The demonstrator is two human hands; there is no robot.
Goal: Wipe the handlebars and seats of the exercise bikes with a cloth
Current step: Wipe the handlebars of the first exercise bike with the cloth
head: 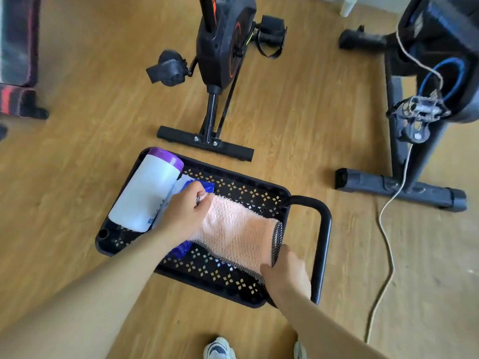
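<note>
A pink fluffy cloth (237,230) with a dark checked border lies spread over the black perforated cart tray (248,193). My left hand (185,212) pinches its far left corner. My right hand (286,272) pinches the near right corner by the border. A black and orange exercise bike (223,47) stands just beyond the tray, only its lower frame and pedals in view. A second, dark blue bike (435,73) is at the right. No handlebar or seat is visible.
A white canister with a purple lid (150,193) and a blue packet (204,186) lie in the tray. The cart's black handle (322,234) curves on the right. A pale cord (386,229) trails over the wooden floor. Striped furniture (18,60) sits far left.
</note>
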